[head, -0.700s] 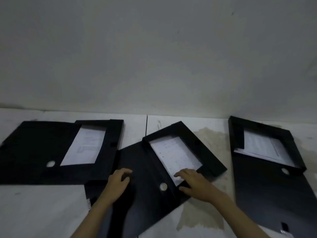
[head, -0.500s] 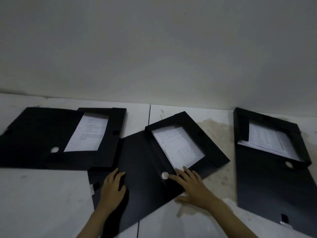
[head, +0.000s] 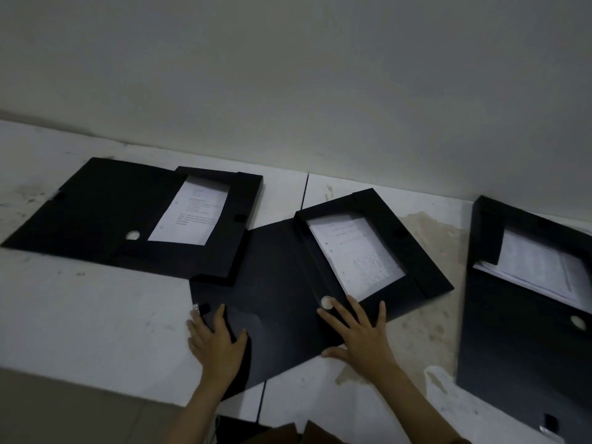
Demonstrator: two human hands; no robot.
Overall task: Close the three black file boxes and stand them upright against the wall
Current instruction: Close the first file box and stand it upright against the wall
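Three black file boxes lie open and flat on the white table, each with white papers inside. The left box (head: 96, 216) is at the far left, the middle box (head: 282, 283) in front of me, the right box (head: 525, 331) at the right edge. My left hand (head: 217, 342) rests flat on the near left corner of the middle box's open lid. My right hand (head: 358, 331) lies flat with spread fingers on the box's near spine, just below its white round hole (head: 326, 302).
A plain grey-white wall (head: 320, 91) rises right behind the table (head: 96, 315). The table's front edge runs along the lower left, with a seam between two tabletops near the middle. A stained patch (head: 432, 238) marks the surface between the middle and right boxes.
Both hands slid toward me along the middle box: the left to the lid's near corner, the right from the papers to the spine. The view tilted down.
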